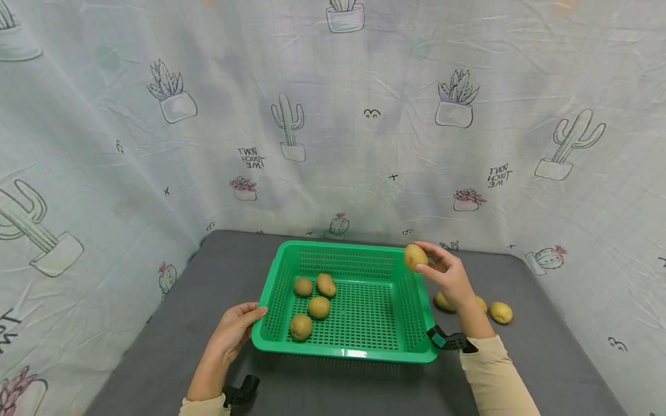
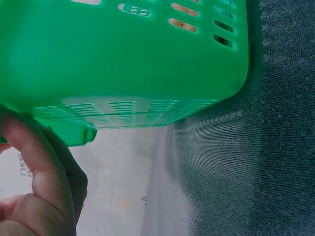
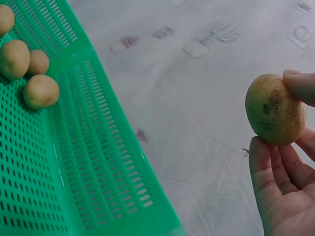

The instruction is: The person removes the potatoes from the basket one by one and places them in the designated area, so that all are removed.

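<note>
A green perforated plastic basket stands on the dark cloth, with several potatoes in its left half. The left hand grips the basket's left rim; the left wrist view has its curled fingers under that rim. Between thumb and fingertips, the right hand pinches a potato above the basket's right rim. Dark blemishes mark this held potato in the right wrist view. More potatoes lie on the cloth right of the basket, partly hidden behind the right hand and wrist.
Dark grey cloth covers the table around the basket. A pale curtain printed with cacti hangs behind the table and along both sides. Black straps are on both wrists.
</note>
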The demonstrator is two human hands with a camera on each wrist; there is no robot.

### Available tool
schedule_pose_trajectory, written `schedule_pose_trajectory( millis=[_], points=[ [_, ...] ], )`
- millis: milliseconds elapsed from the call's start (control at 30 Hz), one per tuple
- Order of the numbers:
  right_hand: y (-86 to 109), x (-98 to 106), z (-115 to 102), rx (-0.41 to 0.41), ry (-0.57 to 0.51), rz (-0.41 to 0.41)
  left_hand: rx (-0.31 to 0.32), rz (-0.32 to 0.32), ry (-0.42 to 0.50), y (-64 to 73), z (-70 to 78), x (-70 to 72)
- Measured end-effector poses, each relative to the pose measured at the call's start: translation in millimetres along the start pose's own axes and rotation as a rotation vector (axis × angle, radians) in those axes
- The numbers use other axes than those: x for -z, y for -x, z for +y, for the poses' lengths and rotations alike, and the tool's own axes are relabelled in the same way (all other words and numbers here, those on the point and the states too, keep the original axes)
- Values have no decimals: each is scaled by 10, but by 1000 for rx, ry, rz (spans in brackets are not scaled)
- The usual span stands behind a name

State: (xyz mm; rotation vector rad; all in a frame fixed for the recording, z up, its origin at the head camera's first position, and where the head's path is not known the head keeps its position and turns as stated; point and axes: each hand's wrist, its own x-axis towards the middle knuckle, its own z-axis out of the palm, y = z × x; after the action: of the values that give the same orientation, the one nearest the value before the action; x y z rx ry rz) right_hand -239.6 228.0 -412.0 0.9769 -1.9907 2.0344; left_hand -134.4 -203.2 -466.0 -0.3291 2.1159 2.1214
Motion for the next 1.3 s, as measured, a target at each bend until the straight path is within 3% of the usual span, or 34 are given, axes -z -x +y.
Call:
schedule_pose_trajectory(
  millis=[200,500,700,867,1300],
  points=[
    [182,135,-41,15,-33,53,2,-2,3,-1,4,2],
    [496,390,-92,48,21,148,3,9,8,-3,13,-12],
    [671,538,-79,36,-17,213,3,2,4,-2,12,-4],
    [789,575,-64,-10,-45,327,6,0,5,-2,17,-4],
    [1050,753,60,-143,11,602,3,2,23,-9,5,-12]
  ],
)
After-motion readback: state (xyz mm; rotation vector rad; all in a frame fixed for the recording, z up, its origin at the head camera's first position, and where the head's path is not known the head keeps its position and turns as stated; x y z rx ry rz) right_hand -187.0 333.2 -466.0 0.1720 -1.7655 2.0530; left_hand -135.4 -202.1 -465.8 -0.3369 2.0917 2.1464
